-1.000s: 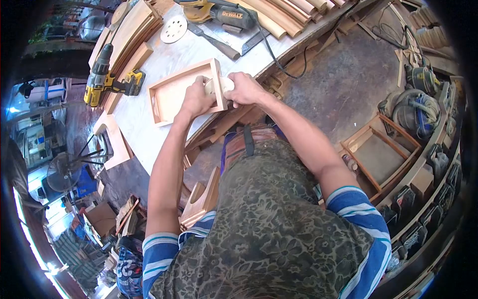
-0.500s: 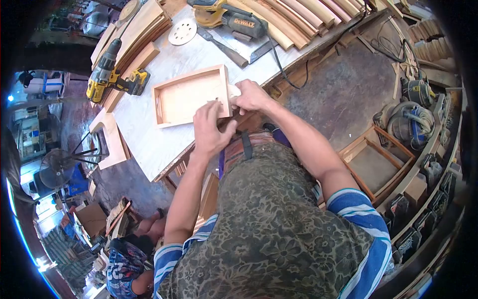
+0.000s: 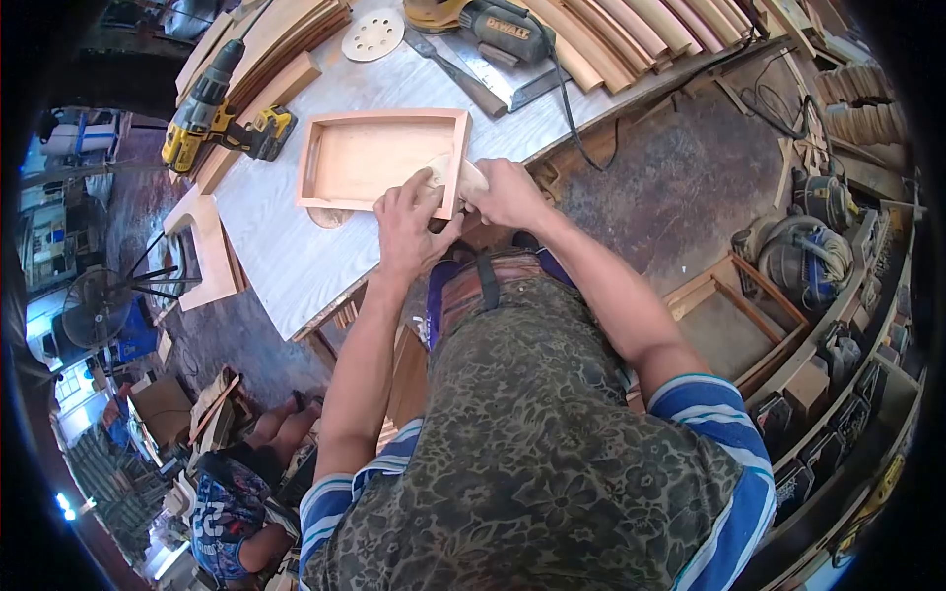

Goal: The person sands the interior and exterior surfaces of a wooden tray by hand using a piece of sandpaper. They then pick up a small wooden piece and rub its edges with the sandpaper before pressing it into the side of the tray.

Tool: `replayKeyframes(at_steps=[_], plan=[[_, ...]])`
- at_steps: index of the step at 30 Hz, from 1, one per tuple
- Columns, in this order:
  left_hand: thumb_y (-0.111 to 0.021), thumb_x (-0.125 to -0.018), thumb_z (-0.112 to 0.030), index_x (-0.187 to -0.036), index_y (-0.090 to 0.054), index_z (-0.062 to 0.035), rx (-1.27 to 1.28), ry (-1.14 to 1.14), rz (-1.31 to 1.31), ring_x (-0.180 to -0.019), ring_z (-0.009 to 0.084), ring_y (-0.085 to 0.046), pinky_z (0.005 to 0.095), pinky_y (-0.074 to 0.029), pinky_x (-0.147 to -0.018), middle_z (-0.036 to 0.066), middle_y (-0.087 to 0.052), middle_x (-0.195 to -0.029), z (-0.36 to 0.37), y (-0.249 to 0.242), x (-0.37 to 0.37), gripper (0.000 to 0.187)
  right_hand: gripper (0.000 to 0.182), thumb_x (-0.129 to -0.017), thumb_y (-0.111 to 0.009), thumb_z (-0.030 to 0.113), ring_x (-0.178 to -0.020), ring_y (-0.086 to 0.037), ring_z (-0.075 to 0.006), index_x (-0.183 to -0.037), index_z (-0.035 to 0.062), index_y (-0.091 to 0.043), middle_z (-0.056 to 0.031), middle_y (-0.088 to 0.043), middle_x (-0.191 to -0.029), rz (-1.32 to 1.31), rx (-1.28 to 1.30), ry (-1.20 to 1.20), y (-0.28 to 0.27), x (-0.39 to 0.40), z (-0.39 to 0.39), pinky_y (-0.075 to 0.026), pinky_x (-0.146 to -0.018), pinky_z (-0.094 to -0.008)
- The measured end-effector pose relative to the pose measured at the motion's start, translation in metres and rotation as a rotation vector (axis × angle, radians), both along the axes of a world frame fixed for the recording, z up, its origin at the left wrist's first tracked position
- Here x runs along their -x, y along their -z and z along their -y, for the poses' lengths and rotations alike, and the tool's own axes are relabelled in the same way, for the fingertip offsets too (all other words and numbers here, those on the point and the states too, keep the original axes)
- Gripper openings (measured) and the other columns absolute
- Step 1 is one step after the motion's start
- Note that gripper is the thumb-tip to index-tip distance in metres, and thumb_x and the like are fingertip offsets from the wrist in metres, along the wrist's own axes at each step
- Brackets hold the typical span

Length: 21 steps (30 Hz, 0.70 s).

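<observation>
A shallow wooden tray (image 3: 379, 148) rests tilted at the bench's near edge, its open side facing me. My left hand (image 3: 406, 222) is closed over the tray's near right corner, fingers over the wall and thumb by the outside. A pale, bent piece of sandpaper (image 3: 474, 183) shows outside the right end wall, and a pale part of it appears inside, near my left fingertips. My right hand (image 3: 510, 195) pinches the outer part; its fingertips are partly hidden. Beneath the tray's lower left edge, a tan round disc (image 3: 328, 217) lies on the bench.
A yellow cordless drill (image 3: 212, 123) lies left on wooden strips. Behind the tray are a white holed sanding disc (image 3: 373, 35), a corded sander (image 3: 498, 30), a chisel-like tool (image 3: 458, 77) and curved wood pieces (image 3: 611, 39). Another person (image 3: 232, 512) sits at lower left.
The tray has turned and tipped toward me, exposing the tan disc beneath it. The sandpaper now shows inside the end wall too. My hands stay near the same corner.
</observation>
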<state>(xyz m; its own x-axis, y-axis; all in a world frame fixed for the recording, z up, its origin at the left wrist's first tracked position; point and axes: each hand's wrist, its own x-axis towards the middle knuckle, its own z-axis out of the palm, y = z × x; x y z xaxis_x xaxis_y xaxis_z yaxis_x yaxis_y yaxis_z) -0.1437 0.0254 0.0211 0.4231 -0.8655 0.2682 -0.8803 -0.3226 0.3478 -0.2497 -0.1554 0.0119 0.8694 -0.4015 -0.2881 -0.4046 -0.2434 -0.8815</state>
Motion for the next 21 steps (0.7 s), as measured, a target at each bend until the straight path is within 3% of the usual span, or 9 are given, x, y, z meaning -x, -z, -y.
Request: replayKeyframes(at_steps=[5,6,12,15,17,18,20,21], plan=[[-0.082,-0.073,-0.031,-0.118,-0.074,-0.0128,-0.018,0.063,0.011,-0.112,0.0305,-0.057,0.0475,-0.038,-0.103,0.006,-0.063,-0.140,-0.002,0.006,-0.011,0.049,0.026,-0.086,-0.068,0.017,-0.062,-0.075,-0.0265,-0.096,-0.0067,-0.071,-0.0182,-0.073,-0.070,0.009,-0.133,0.132,0.002,0.007,-0.013,-0.060,-0.067,-0.0415],[-0.081,-0.074,-0.025,-0.125,-0.073,-0.0138,-0.044,0.089,-0.022,-0.114,0.0307,-0.055,0.0480,-0.037,-0.106,0.005,-0.062,-0.145,-0.003,0.002,-0.012,0.053,0.025,-0.086,-0.067,0.016,-0.061,-0.075,-0.0264,-0.096,-0.0070,-0.071,-0.0186,-0.073,-0.071,-0.009,-0.181,0.173,-0.001,0.009,-0.017,-0.060,-0.067,-0.0411],[-0.079,-0.073,-0.023,-0.130,-0.070,-0.0147,-0.039,0.137,-0.040,-0.113,0.0297,-0.055,0.0466,-0.036,-0.107,0.003,-0.063,-0.144,-0.002,0.001,-0.032,0.058,0.024,-0.088,-0.066,0.015,-0.059,-0.074,-0.0247,-0.095,-0.0073,-0.071,-0.0173,-0.072,-0.069,0.063,-0.215,0.247,-0.001,-0.002,-0.030,-0.059,-0.064,-0.0400],[-0.079,-0.070,-0.025,-0.126,-0.071,-0.0113,-0.015,0.134,0.004,-0.109,0.0277,-0.057,0.0438,-0.038,-0.104,0.002,-0.066,-0.140,0.000,0.001,-0.031,0.058,0.026,-0.088,-0.065,0.017,-0.070,-0.076,-0.0315,-0.096,-0.0071,-0.071,-0.0218,-0.073,-0.076,0.002,-0.213,0.227,-0.006,0.000,-0.027,-0.059,-0.070,-0.0432],[-0.078,-0.072,-0.023,-0.132,-0.069,-0.0143,-0.080,0.143,-0.024,-0.112,0.0289,-0.056,0.0456,-0.036,-0.107,0.002,-0.063,-0.145,-0.001,0.002,-0.032,0.061,0.028,-0.089,-0.065,0.019,-0.087,-0.074,-0.0413,-0.100,-0.0058,-0.071,-0.0277,-0.073,-0.087,0.039,-0.087,0.204,0.002,0.006,-0.029,-0.058,-0.080,-0.0474],[-0.078,-0.072,-0.023,-0.132,-0.069,-0.0143,-0.074,0.151,-0.022,-0.112,0.0289,-0.056,0.0456,-0.036,-0.107,0.002,-0.063,-0.145,0.002,0.001,-0.031,0.061,0.028,-0.089,-0.065,0.019,-0.087,-0.074,-0.0413,-0.100,-0.0058,-0.071,-0.0277,-0.073,-0.087,0.042,-0.080,0.211,0.007,0.008,-0.027,-0.058,-0.080,-0.0474],[-0.077,-0.073,-0.022,-0.130,-0.070,-0.0149,-0.073,0.131,0.010,-0.112,0.0284,-0.056,0.0456,-0.036,-0.107,0.001,-0.063,-0.146,0.001,-0.002,-0.028,0.058,0.026,-0.090,-0.067,0.017,-0.063,-0.073,-0.0212,-0.097,-0.0070,-0.070,-0.0138,-0.074,-0.072,0.060,0.072,0.175,0.017,0.007,-0.025,-0.058,-0.064,-0.0381],[-0.077,-0.073,-0.021,-0.127,-0.072,-0.0157,-0.043,0.137,0.032,-0.109,0.0273,-0.057,0.0445,-0.037,-0.105,0.000,-0.064,-0.144,0.001,-0.001,-0.028,0.055,0.025,-0.088,-0.067,0.016,-0.070,-0.075,-0.0296,-0.098,-0.0061,-0.071,-0.0182,-0.073,-0.074,0.053,-0.017,0.212,0.014,0.000,-0.027,-0.059,-0.071,-0.0417]])
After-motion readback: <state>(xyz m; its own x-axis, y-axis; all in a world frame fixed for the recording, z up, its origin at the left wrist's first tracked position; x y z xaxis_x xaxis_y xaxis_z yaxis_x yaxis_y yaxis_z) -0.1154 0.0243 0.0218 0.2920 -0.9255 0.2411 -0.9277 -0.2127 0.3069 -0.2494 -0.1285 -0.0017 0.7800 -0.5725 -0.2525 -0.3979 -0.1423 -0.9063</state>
